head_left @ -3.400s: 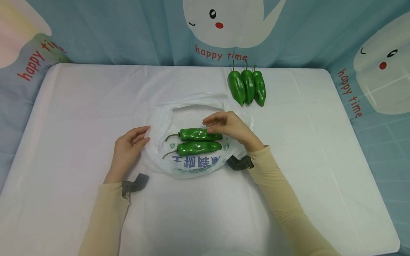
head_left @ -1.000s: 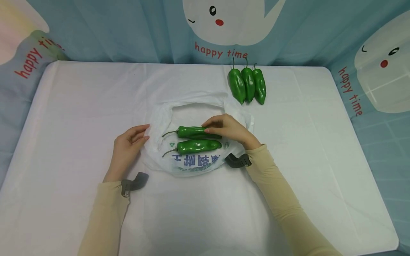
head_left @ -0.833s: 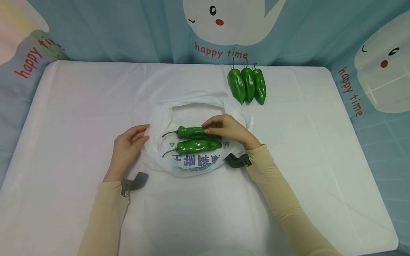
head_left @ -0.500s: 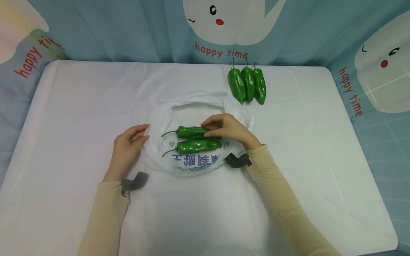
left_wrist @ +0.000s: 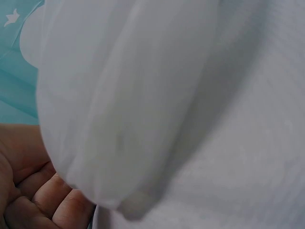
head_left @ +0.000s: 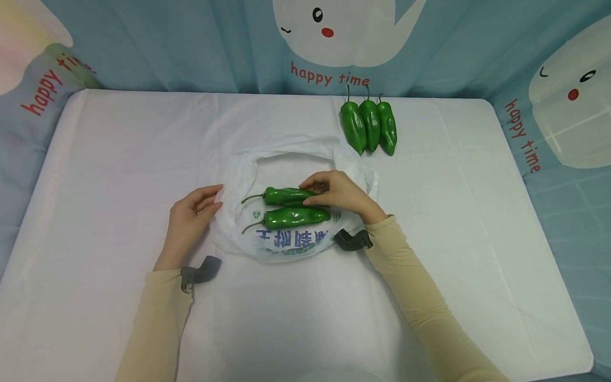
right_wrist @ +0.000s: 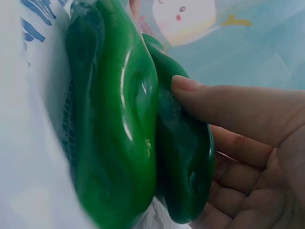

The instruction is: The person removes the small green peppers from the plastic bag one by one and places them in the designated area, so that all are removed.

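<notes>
A white translucent plastic bag (head_left: 281, 253) with blue print lies with its mouth spread. Two long green peppers (head_left: 293, 218) lie side by side on it, stems to the left. My right hand (head_left: 343, 195) grips the farther pepper (head_left: 284, 197) near its tip, thumb on the near side and fingers beyond. In the right wrist view the thumb presses this pepper (right_wrist: 183, 157), beside the nearer one (right_wrist: 114, 124). At the bag's left edge my left hand (head_left: 190, 220) pinches the plastic between thumb and fingers. The left wrist view shows the bag wall (left_wrist: 119, 95) covering its fingertips.
Beyond the bag, three more green peppers (head_left: 368, 126) lie together near the far edge of the white-covered table (head_left: 477, 239). A blue curtain (head_left: 200, 48) hangs behind. Part of a pale round thing (head_left: 341, 376) shows at the near edge of the view.
My right hand has come down onto the farther pepper and closed round it; that pepper has shifted slightly left and away. My left hand keeps its place at the bag.
</notes>
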### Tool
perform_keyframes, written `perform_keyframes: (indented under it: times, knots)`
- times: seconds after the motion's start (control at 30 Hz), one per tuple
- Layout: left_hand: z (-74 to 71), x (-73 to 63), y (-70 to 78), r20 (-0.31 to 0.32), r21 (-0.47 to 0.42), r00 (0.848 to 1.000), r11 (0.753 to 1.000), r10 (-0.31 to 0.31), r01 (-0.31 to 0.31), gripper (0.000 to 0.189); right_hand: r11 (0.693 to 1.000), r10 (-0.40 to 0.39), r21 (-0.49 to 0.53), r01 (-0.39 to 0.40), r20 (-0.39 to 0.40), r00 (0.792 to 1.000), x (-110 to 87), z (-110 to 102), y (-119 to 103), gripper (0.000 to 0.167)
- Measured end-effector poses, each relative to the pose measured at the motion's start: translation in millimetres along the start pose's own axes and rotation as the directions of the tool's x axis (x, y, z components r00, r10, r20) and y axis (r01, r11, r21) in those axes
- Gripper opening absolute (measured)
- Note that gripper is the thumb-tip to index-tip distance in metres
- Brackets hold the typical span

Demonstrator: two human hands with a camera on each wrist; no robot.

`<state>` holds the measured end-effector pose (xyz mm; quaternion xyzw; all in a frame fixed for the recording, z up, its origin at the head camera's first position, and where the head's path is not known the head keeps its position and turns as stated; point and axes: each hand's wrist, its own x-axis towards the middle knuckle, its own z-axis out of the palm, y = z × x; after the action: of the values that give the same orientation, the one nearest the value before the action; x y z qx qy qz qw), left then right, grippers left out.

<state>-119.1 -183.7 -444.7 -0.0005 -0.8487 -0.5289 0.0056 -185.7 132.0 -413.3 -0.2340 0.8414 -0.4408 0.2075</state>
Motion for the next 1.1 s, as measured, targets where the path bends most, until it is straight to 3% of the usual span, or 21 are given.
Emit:
perform_keyframes:
  times: [1.1]
  knots:
    - [-0.9, -0.3, -0.1, 0.014, 0.011, 1.0, 1.0, -0.018, 0.018, 0.036, 0.987, 0.032, 0.158, -0.014, -0.115, 0.993, -3.0, -7.5, -0.4, 0.031]
